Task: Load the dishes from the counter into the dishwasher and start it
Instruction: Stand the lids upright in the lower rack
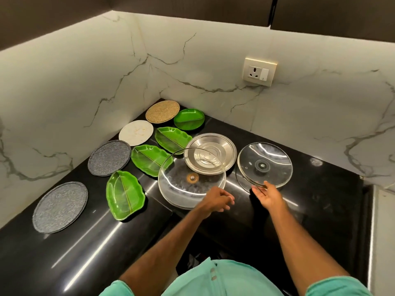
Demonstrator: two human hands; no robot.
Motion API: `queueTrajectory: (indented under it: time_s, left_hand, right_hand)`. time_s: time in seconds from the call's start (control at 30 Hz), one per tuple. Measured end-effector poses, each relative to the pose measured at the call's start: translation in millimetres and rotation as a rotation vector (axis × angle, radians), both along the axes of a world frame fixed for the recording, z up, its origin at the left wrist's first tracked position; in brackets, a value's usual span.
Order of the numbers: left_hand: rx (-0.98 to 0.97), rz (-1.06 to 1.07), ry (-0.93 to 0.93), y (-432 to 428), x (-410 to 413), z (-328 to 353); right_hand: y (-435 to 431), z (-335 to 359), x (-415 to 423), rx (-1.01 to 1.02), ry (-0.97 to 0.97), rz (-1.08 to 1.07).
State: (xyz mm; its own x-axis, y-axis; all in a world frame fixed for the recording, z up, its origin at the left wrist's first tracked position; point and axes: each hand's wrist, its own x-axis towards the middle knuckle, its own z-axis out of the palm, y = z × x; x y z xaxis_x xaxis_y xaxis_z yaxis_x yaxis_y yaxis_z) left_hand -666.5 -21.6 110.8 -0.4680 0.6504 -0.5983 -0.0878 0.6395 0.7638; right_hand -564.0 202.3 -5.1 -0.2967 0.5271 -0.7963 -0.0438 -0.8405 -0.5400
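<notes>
My left hand (218,200) grips the near right rim of a large glass lid (188,180). The lid is tilted, and its far edge overlaps a steel plate (210,153). My right hand (268,195) holds the near rim of a smaller glass lid (265,164), thumb on top and fingers under it. Three green leaf-shaped dishes (125,194) (150,159) (172,138) and a round green divided plate (189,119) lie on the black counter (320,199). Two grey speckled plates (60,207) (109,157) and a white plate (136,132) lie along the left wall. No dishwasher is in view.
A woven round mat (162,111) sits in the back corner. Marble walls close the counter at left and back, with a wall socket (259,71) on the back wall. The counter's front edge steps inward below my arms.
</notes>
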Motion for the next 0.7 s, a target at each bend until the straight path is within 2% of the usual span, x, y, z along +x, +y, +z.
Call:
queueTrajectory:
  time_s: [0.1,0.37,0.43,0.53,0.6,0.7]
  left_hand:
    - [-0.025,0.049,-0.121,-4,0,-6]
    - [-0.050,0.337,-0.501,-56,5,-42]
    - [0.034,0.510,-0.665,-73,1,-56]
    - [0.288,0.844,-0.904,-93,-7,-72]
    - [0.365,0.975,-0.865,-99,-17,-77]
    - [0.374,0.987,-0.721,-101,-33,-81]
  right_hand:
    - [-19,43,-1,-0.029,0.050,-0.053]
    - [-57,55,30,-0.068,0.057,-0.075]
    - [-71,52,40,-0.093,0.057,-0.063]
    - [-90,51,55,-0.114,0.042,-0.068]
    - [-101,54,64,-0.116,0.076,-0.058]
    - [-114,57,76,-0.083,0.087,-0.031]
